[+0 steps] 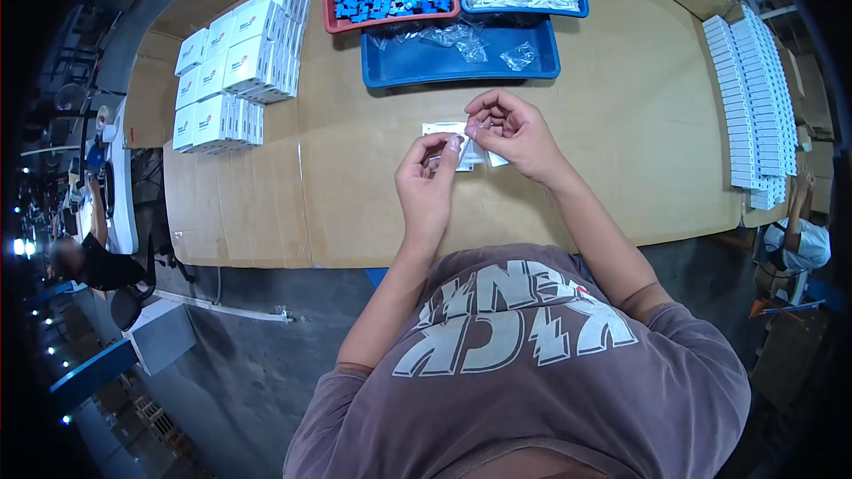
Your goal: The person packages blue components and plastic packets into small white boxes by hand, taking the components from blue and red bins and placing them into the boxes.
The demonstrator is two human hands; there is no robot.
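Both my hands meet over the cardboard-covered table (373,204), near its middle. My left hand (430,173) pinches the lower side of a small clear plastic bag (472,153) between thumb and forefinger. At the bag's upper edge, the thumb and fingertips of my right hand (515,137) are pressed together. What the bag contains is too small to make out. Beneath the hands lies a white flat piece (432,129), partly covered by my fingers.
A red tray (329,22) of blue parts and a blue tray (581,9) of white sticks stand at the back. Before them is a blue tray (373,80) with clear bags. White boxes (213,120) are stacked left, more boxes (741,106) right. People sit at both sides.
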